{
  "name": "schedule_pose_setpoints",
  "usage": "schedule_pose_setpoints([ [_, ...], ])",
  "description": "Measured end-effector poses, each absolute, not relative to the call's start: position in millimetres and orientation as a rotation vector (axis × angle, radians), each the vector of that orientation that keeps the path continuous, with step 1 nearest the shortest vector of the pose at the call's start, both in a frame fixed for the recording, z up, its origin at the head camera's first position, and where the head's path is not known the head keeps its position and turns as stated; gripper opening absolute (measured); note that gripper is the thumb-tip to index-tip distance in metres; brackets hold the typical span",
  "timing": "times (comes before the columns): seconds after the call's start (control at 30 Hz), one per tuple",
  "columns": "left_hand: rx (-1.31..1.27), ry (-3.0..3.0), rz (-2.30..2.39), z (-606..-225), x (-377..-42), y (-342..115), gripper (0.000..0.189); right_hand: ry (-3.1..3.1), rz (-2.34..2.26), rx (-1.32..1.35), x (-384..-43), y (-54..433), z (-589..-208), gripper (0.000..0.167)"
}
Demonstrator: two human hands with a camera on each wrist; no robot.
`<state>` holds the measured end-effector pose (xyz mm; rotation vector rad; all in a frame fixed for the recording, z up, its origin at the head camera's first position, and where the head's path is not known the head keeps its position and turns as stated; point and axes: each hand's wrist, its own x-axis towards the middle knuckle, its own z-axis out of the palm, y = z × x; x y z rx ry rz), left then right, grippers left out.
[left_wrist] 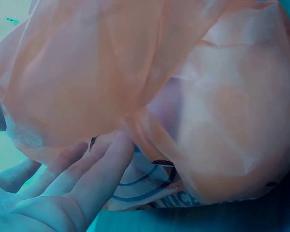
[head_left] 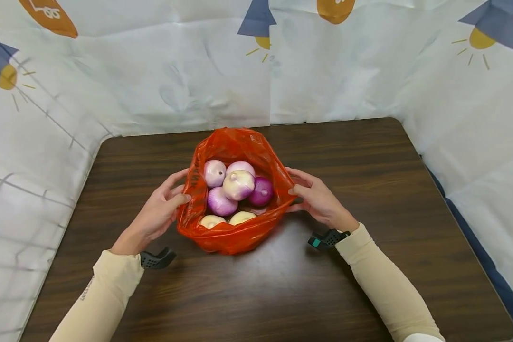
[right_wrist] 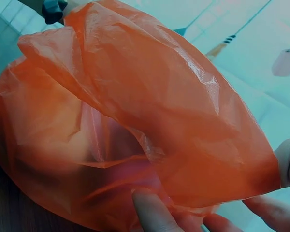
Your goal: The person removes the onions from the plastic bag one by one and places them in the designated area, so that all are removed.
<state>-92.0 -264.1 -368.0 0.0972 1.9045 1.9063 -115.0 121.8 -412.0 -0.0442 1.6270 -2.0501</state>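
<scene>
A red plastic bag (head_left: 235, 242) sits wide-mouthed on the table, its print partly visible in the left wrist view. Inside lie several purple onions (head_left: 261, 191), a paler one (head_left: 238, 185) on top, and two pale yellow rounded pieces (head_left: 242, 218) partly covered by the near rim. My left hand (head_left: 160, 209) pinches the bag's left edge, thumb over the rim and fingers outside. On the opposite side, my right hand (head_left: 314, 194) pinches the right edge and draws it out to a corner. Through the thin bag wall (right_wrist: 150, 96), the contents show dimly in the right wrist view.
The dark wood-grain table (head_left: 389, 237) extends around the bag on all sides. White printed sheeting (head_left: 333, 85) hangs behind the far edge and along both sides. A wire grid (head_left: 30, 199) shows through the sheeting at left.
</scene>
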Motion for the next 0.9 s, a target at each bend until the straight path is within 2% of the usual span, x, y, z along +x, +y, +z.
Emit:
schedule_pose_setpoints([
  [0.57,0.109,1.963,1.835,-372.2,-95.1,-236.3,0.066,1.678,-2.067,-0.017,-105.3,157.2,-411.0,0.061],
  [0.9,0.120,2.035,1.803,-373.5,-95.3,-237.0,0.063,1.979,-1.898,-0.077,-105.4,161.9,-403.2,0.058],
])
